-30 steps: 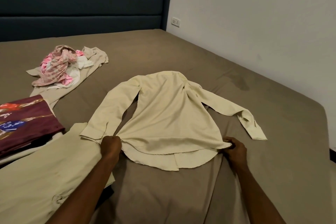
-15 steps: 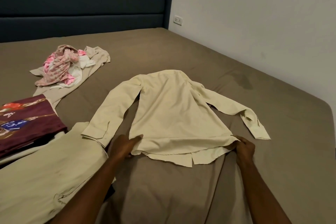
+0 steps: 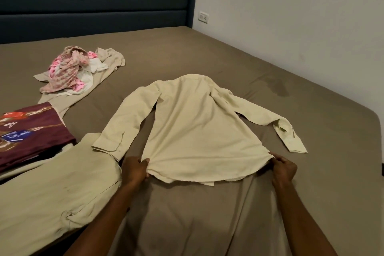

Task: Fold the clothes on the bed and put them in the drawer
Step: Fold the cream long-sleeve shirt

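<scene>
**op:** Since the last look a second ago, both hands have re-gripped: the left hand (image 3: 134,169) went from a fist at the hem, to lying flatter on the cloth, to now pinching the lower left corner of the cream shirt (image 3: 195,129). The right hand (image 3: 283,169) keeps pinching the lower right corner. The hem looks pulled wider and straighter between them than before, less bunched.

**reply:** so where's the shirt at, still flat?

**op:** Yep, face down in the middle of the bed (image 3: 270,72), collar toward the headboard, both sleeves splayed out to the sides. The left cuff overlaps the edge of the beige garment (image 3: 52,193) by my left arm. I read it as smoothing, so the folding itself hasn't started on this one.

**reply:** and the rest?

**op:** A maroon patterned piece (image 3: 31,133) sits folded at the left, and the pink floral pile (image 3: 68,70) up near the headboard is untouched. No drawer in view, so plenty left to do, I'd guess sleeves go in next.
</scene>
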`<state>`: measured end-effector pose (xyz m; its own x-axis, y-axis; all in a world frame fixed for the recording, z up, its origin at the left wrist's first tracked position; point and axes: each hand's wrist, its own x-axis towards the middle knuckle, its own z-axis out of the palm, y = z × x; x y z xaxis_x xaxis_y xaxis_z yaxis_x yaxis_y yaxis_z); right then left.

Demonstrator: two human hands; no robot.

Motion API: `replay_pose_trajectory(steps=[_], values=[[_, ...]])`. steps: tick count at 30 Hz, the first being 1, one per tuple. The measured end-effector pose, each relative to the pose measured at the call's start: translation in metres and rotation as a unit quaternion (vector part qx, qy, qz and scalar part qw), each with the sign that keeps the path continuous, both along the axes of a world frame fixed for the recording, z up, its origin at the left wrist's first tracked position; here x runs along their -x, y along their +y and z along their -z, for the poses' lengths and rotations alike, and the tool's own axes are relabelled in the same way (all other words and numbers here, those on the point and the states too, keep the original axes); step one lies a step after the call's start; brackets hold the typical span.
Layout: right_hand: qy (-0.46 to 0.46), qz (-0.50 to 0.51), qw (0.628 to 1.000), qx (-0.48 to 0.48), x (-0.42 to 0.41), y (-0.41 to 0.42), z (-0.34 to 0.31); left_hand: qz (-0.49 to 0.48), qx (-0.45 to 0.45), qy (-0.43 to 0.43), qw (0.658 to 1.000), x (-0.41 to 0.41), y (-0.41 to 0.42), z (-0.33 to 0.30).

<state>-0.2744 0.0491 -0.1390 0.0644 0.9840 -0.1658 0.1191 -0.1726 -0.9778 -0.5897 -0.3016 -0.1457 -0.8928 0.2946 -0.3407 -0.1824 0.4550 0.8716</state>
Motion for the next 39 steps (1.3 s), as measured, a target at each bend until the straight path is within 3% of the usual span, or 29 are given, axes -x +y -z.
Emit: replay_pose_trajectory(steps=[3, 8, 13, 17, 20, 22, 28, 33, 35, 39], values=[[-0.046, 0.02, 0.998, -0.028, -0.011, -0.001, 0.003, 0.035, 0.051, 0.01, 0.998, -0.005, -0.006, -0.007], [0.03, 0.071, 0.995, -0.063, -0.024, -0.006, -0.027, 0.02, 0.01, -0.021, 1.0, -0.014, -0.014, -0.02], [0.056, 0.046, 0.995, 0.071, -0.022, -0.013, -0.005, 0.011, -0.047, -0.123, 0.991, -0.038, -0.028, -0.017], [0.028, 0.002, 0.995, 0.097, -0.032, -0.02, -0.028, 0.039, -0.12, -0.169, 0.978, -0.063, -0.047, -0.055], [0.084, 0.018, 0.99, 0.111, -0.047, -0.014, -0.055, 0.07, -0.152, -0.197, 0.966, -0.071, -0.07, -0.082], [0.037, 0.021, 0.995, 0.091, -0.056, -0.013, -0.062, 0.083, -0.164, -0.207, 0.961, -0.07, -0.082, -0.088], [-0.119, -0.058, 0.991, 0.022, -0.068, -0.04, -0.026, 0.043, -0.017, -0.066, 0.997, -0.077, -0.078, -0.024], [-0.11, -0.046, 0.992, 0.036, -0.088, -0.036, 0.01, 0.062, 0.03, 0.146, 0.987, -0.091, -0.087, 0.02], [-0.077, -0.059, 0.995, 0.038, -0.091, -0.048, 0.005, 0.053, 0.021, 0.142, 0.988, -0.097, -0.087, 0.022], [-0.014, -0.032, 0.999, 0.017, -0.098, -0.052, 0.001, 0.032, -0.058, 0.014, 0.998, -0.102, -0.092, 0.022]])
